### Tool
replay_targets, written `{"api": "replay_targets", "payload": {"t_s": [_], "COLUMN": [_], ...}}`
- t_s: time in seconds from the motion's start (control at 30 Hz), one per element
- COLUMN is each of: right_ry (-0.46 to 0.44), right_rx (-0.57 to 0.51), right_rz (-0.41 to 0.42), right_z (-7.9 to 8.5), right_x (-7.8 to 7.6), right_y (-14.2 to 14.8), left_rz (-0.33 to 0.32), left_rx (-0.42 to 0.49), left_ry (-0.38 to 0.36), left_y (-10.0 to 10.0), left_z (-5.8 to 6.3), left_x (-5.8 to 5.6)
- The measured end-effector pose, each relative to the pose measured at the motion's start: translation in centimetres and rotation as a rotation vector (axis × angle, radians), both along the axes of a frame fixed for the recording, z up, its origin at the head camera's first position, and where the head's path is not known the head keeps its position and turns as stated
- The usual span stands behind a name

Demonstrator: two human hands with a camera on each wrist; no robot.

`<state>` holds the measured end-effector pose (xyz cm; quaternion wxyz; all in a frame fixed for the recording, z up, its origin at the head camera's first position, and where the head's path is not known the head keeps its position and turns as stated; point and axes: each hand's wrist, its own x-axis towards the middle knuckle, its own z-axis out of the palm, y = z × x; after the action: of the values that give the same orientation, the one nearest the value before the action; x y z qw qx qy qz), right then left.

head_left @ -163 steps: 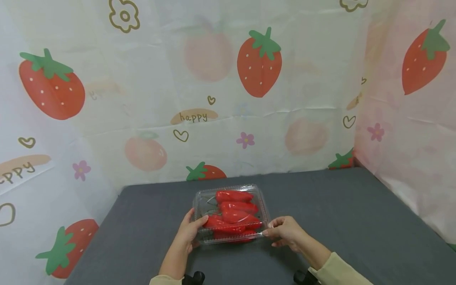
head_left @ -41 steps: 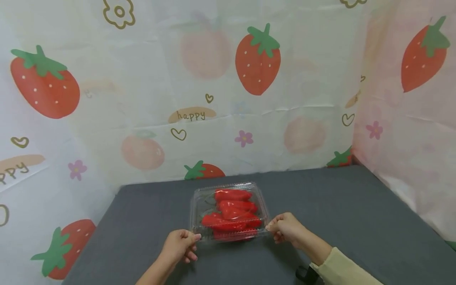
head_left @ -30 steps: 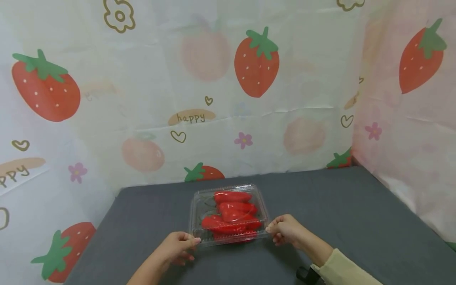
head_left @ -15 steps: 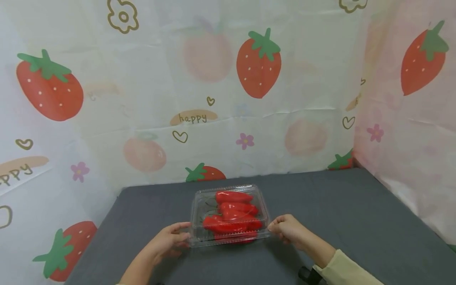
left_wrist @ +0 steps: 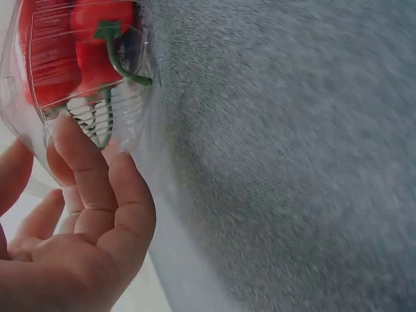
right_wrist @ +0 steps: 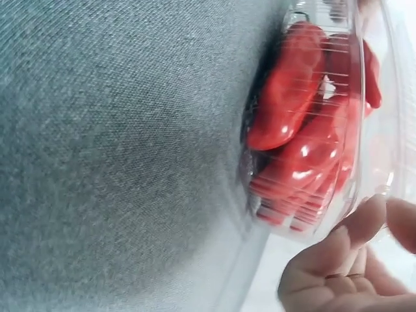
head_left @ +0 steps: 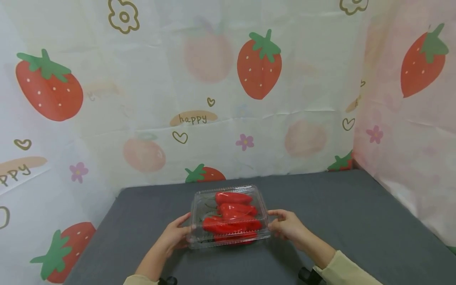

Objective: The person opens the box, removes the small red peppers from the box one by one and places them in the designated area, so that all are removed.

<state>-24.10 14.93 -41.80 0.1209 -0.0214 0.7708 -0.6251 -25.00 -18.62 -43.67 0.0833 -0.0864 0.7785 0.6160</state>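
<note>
The left hand (head_left: 173,236), loosely spread, touches the clear box's left side; the right hand (head_left: 287,226) pinches the near right corner of the clear box (head_left: 199,208). Red peppers (head_left: 232,225) already lie inside under its lid (head_left: 207,192), fastening unclear. It sits mid-worktop (head_left: 313,198).

A table (head_left: 320,206) with a dark grey surface carries everything here; seen close by the wrist cameras, that surface looks like woven cloth. It runs out beyond both hands to its far edge, with broad stretches outside the left hand (head_left: 172,236) and the right hand (head_left: 289,226). On it, between the two hands, sits a clear plastic box (head_left: 200,206) of red peppers (head_left: 236,211). Whether the box's whole base touches the cloth is hard to tell through the blurred, ribbed plastic.
</note>
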Motion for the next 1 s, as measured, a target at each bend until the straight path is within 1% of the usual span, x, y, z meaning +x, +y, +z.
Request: {"api": "replay_targets", "payload": {"t_s": [0.13, 0.27, 0.37, 0.5, 0.57, 0.67, 0.83, 1.0], "right_ry": [-0.014, -0.01, 0.018, 0.066, 0.092, 0.127, 0.187, 0.256], "right_rx": [-0.057, -0.102, -0.096, -0.071, -0.056, -0.029, 0.014, 0.013], "right_rz": [0.003, 0.008, 0.041, 0.093, 0.104, 0.084, 0.032, 0.026], "right_z": [0.0, 0.0, -0.1, -0.2, -0.1, -0.1, 0.0, 0.4], "right_x": [-0.4, -0.9, -1.3, -1.6, -1.7, -1.8, -2.0, -2.3], "right_y": [0.2, 0.4, 0.7, 1.1, 1.2, 1.2, 1.1, 0.9], "left_rz": [0.016, 0.001, -0.01, -0.023, -0.024, -0.012, -0.012, -0.018], "left_rx": [-0.017, 0.013, 0.042, 0.038, 0.039, 0.043, 0.042, 0.04], "left_ry": [0.016, 0.015, 0.001, -0.012, -0.021, -0.036, -0.039, -0.026], "left_y": [0.3, 0.4, 0.3, 0.3, 0.3, 0.4, 0.5, 0.6], "left_z": [0.1, 0.1, 0.1, 0.1, 0.2, 0.3, 0.5, 0.4], "left_x": [-0.1, -0.2, -0.2, -0.3, -0.2, -0.2, 0.1, 0.4]}}
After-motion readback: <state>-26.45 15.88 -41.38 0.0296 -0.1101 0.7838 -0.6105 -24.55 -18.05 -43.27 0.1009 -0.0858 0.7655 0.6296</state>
